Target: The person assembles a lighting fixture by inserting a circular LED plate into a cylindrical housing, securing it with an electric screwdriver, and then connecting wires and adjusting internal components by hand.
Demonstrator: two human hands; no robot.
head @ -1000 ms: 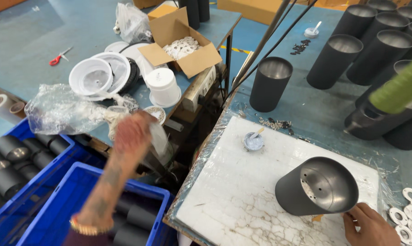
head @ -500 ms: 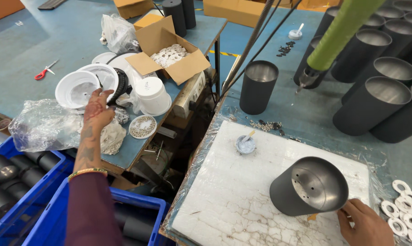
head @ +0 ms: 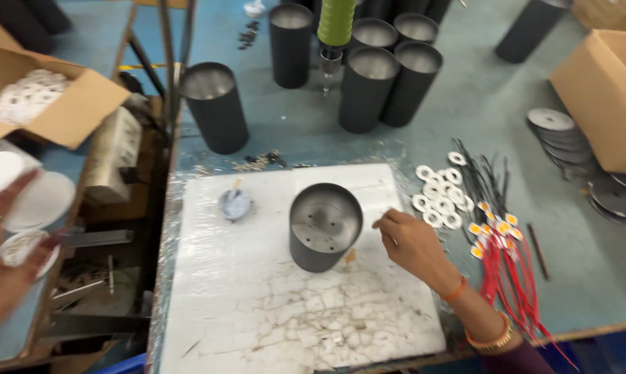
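A dark grey metal cylinder (head: 325,228) stands upright and open-topped on a white cracked board (head: 271,305); small holes show in its inner base. My right hand (head: 411,241) rests just right of the cylinder with its fingers curled together, apart from the wall, and I see nothing in it. My left hand (head: 1,277) is blurred at the left edge, over white cup-shaped pieces (head: 39,201). Whether it holds one is unclear.
A small dish of paste (head: 235,204) lies on the board. White rings (head: 437,197) and red wires with yellow chips (head: 503,256) lie to the right. Several black cylinders (head: 368,83) and a hanging green-handled tool (head: 336,28) stand behind. Cardboard boxes (head: 604,97) flank the table.
The view swung right. The cylinder went from lying tilted to standing upright. My right hand moved up beside it, and my left hand drew back towards the left edge.
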